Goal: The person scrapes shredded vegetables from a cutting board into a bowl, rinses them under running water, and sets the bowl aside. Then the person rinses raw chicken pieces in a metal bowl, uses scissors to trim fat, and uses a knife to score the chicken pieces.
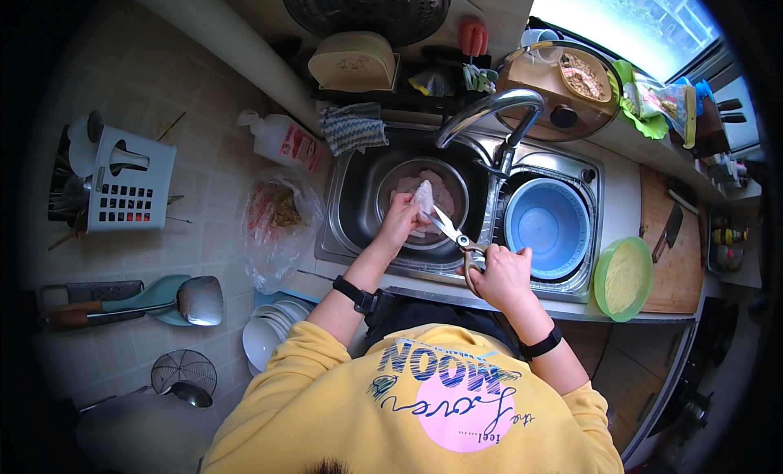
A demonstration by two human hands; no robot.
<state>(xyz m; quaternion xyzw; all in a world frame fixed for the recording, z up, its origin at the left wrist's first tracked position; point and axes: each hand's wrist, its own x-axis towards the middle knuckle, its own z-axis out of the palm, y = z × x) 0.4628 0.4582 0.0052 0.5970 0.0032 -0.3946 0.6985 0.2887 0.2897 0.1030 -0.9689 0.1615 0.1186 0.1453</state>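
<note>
In my left hand (400, 218) is a pale piece of raw meat (423, 195), possibly chicken, raised over the left sink basin. My right hand (503, 273) grips a pair of kitchen scissors (468, 247) by their brown handles. The parted blades point up and left, their tips at the lower edge of the meat. Below, a round metal bowl (463, 212) stands in the basin with several more pale pieces (443, 198) in it. My left hand hides part of the bowl.
A chrome faucet (526, 104) arches over the sink divider. The right basin holds a blue plastic basin (546, 229). Right of it are a green bowl (623, 278) and a wooden cutting board (685, 260) with a knife (668, 230). A clear plastic bag (269, 254) lies left of the sink.
</note>
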